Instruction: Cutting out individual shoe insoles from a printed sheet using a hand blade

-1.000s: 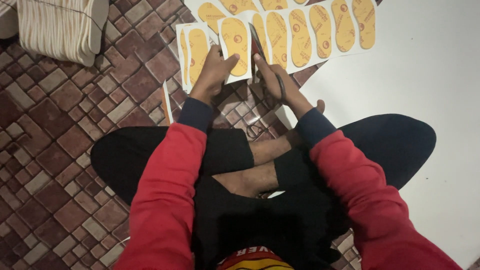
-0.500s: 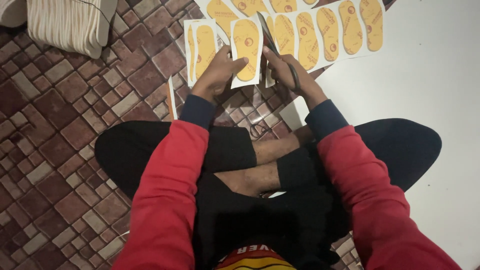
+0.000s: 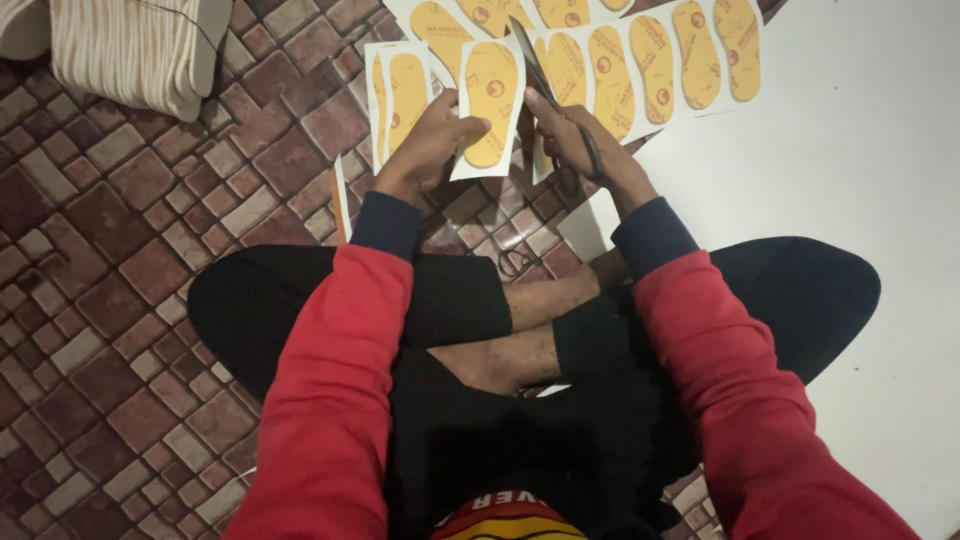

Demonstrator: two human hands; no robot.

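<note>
Left hand [image 3: 425, 150] pinches white card strip [image 3: 487, 115] with yellow insole print, just left of scissors. Right hand [image 3: 580, 150] closed on scissors [image 3: 540, 80], blades parted at strip's right edge. Best practice, judged: keep strip taut, cut close along print outline, feed strip toward blades steadily.

A floor of brown and reddish stone-pattern tiles [image 3: 120, 260] carries everything here. A large white sheet [image 3: 860, 160] covers its right side, and on that lies a white card printed with a row of yellow insole shapes [image 3: 650, 65]. At the upper left sits a cream ribbed bundle [image 3: 135, 50].
</note>
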